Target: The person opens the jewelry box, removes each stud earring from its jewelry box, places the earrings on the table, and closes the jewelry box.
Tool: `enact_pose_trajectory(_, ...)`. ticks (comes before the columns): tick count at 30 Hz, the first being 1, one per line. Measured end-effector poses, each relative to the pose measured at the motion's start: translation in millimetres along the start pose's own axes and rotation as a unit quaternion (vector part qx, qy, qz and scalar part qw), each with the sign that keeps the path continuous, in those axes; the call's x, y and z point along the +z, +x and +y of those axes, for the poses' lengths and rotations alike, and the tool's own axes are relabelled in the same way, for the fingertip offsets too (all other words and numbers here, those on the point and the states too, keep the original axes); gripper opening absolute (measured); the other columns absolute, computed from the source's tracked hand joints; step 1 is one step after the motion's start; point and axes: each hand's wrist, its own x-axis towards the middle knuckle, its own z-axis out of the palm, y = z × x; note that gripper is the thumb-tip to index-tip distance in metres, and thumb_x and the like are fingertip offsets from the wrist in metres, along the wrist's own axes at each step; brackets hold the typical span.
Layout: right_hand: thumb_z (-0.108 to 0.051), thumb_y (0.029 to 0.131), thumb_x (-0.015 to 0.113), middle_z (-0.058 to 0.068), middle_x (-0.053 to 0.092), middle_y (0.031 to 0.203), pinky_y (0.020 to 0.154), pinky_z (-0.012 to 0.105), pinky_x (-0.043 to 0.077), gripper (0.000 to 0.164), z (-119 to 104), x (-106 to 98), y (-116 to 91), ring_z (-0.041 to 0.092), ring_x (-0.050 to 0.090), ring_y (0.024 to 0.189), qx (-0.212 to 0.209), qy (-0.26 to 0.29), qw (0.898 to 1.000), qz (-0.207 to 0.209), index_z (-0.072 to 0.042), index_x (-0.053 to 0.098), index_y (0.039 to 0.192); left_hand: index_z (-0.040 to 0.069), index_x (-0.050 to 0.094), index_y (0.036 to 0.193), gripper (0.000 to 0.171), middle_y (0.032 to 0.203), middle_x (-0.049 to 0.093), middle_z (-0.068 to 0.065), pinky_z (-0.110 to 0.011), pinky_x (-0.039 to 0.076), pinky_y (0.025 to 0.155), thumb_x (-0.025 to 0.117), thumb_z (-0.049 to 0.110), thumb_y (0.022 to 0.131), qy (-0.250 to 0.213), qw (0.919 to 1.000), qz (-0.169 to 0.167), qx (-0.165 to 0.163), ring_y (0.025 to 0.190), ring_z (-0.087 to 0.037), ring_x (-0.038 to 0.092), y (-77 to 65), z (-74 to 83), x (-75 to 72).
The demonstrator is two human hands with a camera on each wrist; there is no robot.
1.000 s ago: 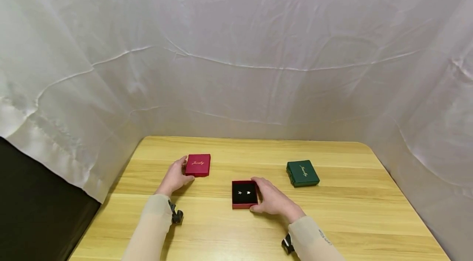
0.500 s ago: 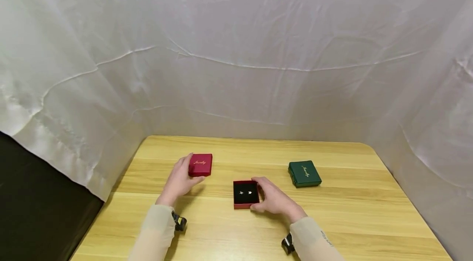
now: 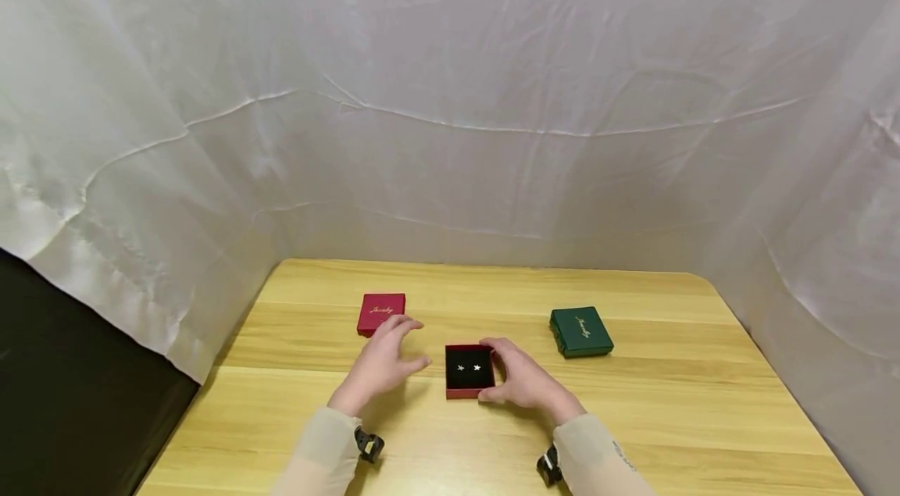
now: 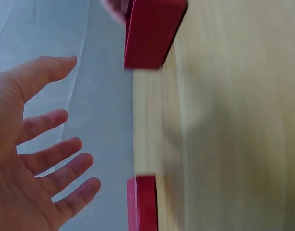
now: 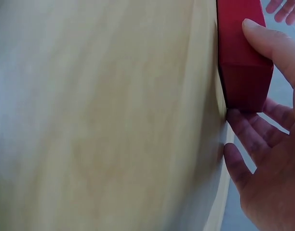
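The left hand (image 3: 376,367), just left of the lower middle of the head view, is held with its fingers and thumb spread wide and nothing in them. In the left wrist view it shows at the left side, apart from both red shapes near it.

The right hand (image 3: 523,377), right of the lower middle, grips the uncovered red box (image 3: 464,394) by its right side, fingertips at the far right corner and thumb at the near right corner. In the right wrist view the thumb presses one wall at the upper right. The box sits flat on the wooden tabletop (image 3: 633,402) at the lower middle of the frame; inside it is a black insert (image 3: 469,381) bearing two small star-shaped pieces (image 3: 477,368) side by side.

Up and to the left of that box lies a crimson square piece (image 3: 382,305) with gold script on top, its lower right corner overlapped by the left hand in the head view. Whether it is a lid alone or a closed box, I can't tell from this angle.

A green box (image 3: 583,330), also gold-lettered, lies right of the middle, well apart from the right hand. Pale cloth (image 3: 450,90) hangs behind the tabletop across the upper frame.
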Motion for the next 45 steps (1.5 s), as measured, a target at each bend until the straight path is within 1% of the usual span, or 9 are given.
enact_pose_trajectory(5, -0.027, 0.073, 0.088, 0.013, 0.047, 0.142, 0.107, 0.053, 0.034, 0.087, -2.6, -1.1, -0.6, 0.031, 0.045, 0.129, 0.004, 0.005, 1.000, -0.001, -0.006, 0.042, 0.144, 0.008, 0.060, 0.128, 0.055, 0.130, 0.052, -0.010, -0.050, 0.047, 0.096, 0.081, 0.028, 0.081, -0.016, 0.9996, -0.019, 0.016, 0.117, -0.031, 0.053, -0.9, 13.2, 14.7)
enact_pose_trajectory(8, -0.027, 0.073, 0.088, 0.013, 0.046, 0.142, 0.107, 0.053, 0.034, 0.087, -4.2, -0.9, -0.6, 0.031, 0.045, 0.128, 0.008, 0.002, 1.000, -0.004, -0.006, 0.041, 0.144, 0.007, 0.061, 0.125, 0.052, 0.127, 0.053, -0.009, -0.049, 0.048, 0.093, 0.081, 0.027, 0.081, -0.023, 0.9991, -0.023, 0.026, 0.113, -0.029, 0.055, -0.5, 18.0, 24.5)
enact_pose_trajectory(11, -0.028, 0.074, 0.088, 0.014, 0.046, 0.141, 0.106, 0.053, 0.035, 0.087, -4.6, -0.6, -0.6, 0.030, 0.046, 0.126, 0.009, 0.000, 1.000, -0.005, -0.006, 0.041, 0.144, 0.006, 0.063, 0.122, 0.048, 0.125, 0.054, -0.008, -0.048, 0.048, 0.093, 0.081, 0.025, 0.082, -0.036, 0.9987, -0.026, 0.024, 0.112, -0.028, 0.055, 0.3, 20.8, 33.6)
enact_pose_trajectory(18, -0.030, 0.074, 0.088, 0.014, 0.047, 0.140, 0.105, 0.052, 0.036, 0.087, -2.9, -1.3, 1.4, 0.031, 0.047, 0.125, 0.004, 0.005, 1.000, -0.006, -0.004, 0.042, 0.142, 0.008, 0.066, 0.114, 0.035, 0.124, 0.054, -0.009, -0.048, 0.046, 0.095, 0.079, 0.019, 0.083, -0.058, 0.9979, -0.031, 0.000, 0.113, -0.029, 0.054, 3.3, 22.5, 48.4)
enact_pose_trajectory(22, -0.029, 0.073, 0.089, 0.015, 0.048, 0.137, 0.105, 0.052, 0.037, 0.086, -1.6, -1.5, 2.4, 0.030, 0.048, 0.122, 0.003, 0.012, 1.000, -0.006, -0.003, 0.043, 0.141, 0.009, 0.069, 0.109, 0.029, 0.121, 0.055, -0.010, -0.048, 0.046, 0.095, 0.079, 0.017, 0.083, -0.060, 0.9977, -0.032, -0.006, 0.111, -0.029, 0.054, 5.9, 23.8, 53.1)
enact_pose_trajectory(26, -0.029, 0.072, 0.089, 0.015, 0.049, 0.136, 0.104, 0.052, 0.037, 0.087, -0.9, -1.5, 2.9, 0.030, 0.049, 0.119, 0.001, 0.013, 1.000, -0.005, -0.002, 0.043, 0.141, 0.009, 0.070, 0.107, 0.027, 0.121, 0.055, -0.011, -0.049, 0.047, 0.094, 0.079, 0.016, 0.083, -0.055, 0.9976, -0.037, -0.018, 0.111, -0.029, 0.054, 8.6, 23.9, 57.1)
enact_pose_trajectory(31, -0.030, 0.072, 0.089, 0.014, 0.049, 0.136, 0.104, 0.052, 0.037, 0.088, -1.4, -1.6, 2.8, 0.030, 0.049, 0.119, 0.003, 0.014, 1.000, -0.006, -0.003, 0.043, 0.142, 0.008, 0.071, 0.103, 0.023, 0.118, 0.056, -0.011, -0.047, 0.047, 0.093, 0.078, 0.015, 0.083, -0.048, 0.9976, -0.043, -0.025, 0.108, -0.028, 0.056, 11.8, 23.5, 61.6)
enact_pose_trajectory(38, -0.030, 0.072, 0.089, 0.015, 0.048, 0.137, 0.104, 0.053, 0.036, 0.089, -2.4, -3.1, 2.9, 0.031, 0.048, 0.121, 0.005, 0.026, 1.000, -0.011, -0.003, 0.042, 0.142, 0.007, 0.073, 0.094, 0.012, 0.108, 0.058, -0.009, -0.045, 0.049, 0.089, 0.077, 0.012, 0.084, -0.028, 0.9986, -0.044, -0.012, 0.099, -0.026, 0.057, 16.0, 20.5, 67.1)
enact_pose_trajectory(45, -0.030, 0.072, 0.089, 0.014, 0.048, 0.138, 0.105, 0.053, 0.036, 0.088, -2.9, -2.1, 2.1, 0.031, 0.047, 0.123, 0.009, 0.028, 0.999, -0.012, -0.004, 0.043, 0.142, 0.007, 0.075, 0.092, 0.009, 0.105, 0.059, -0.008, -0.044, 0.050, 0.088, 0.076, 0.011, 0.084, -0.025, 0.9987, -0.045, -0.004, 0.097, -0.025, 0.057, 18.7, 19.5, 68.1)
